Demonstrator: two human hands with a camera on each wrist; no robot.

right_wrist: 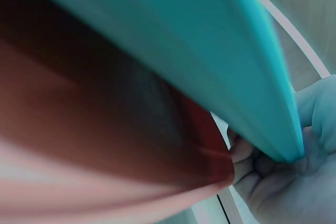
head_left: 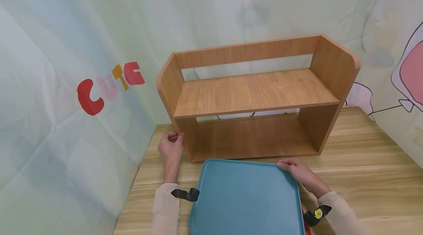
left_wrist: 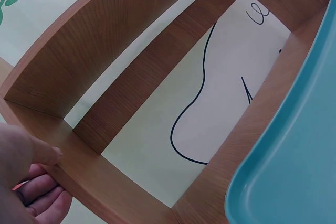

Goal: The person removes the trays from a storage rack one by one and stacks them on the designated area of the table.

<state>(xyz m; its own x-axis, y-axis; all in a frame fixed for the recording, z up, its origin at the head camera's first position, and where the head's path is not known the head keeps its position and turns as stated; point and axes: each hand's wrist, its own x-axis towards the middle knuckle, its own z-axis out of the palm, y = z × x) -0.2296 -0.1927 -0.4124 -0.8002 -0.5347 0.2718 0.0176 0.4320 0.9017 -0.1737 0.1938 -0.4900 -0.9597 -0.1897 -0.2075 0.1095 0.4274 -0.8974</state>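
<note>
A two-tier wooden shelf stands on the table. My left hand pinches the front edge of its left side panel; the left wrist view shows the thumb on the panel's inner side and curled fingers outside. A blue tray lies flat in front of the shelf, close to its bottom board. Its far right corner is gripped by my right hand, thumb on top. Beneath the blue tray, a red tray shows in the right wrist view. My right fingers reach under the blue rim, close to the red tray's corner.
Wood-grain table extends to the right of the shelf. A printed cloth hangs behind the shelf and along the left side, close to the table's left edge. More cloth hangs at the right. Both shelf levels have open fronts.
</note>
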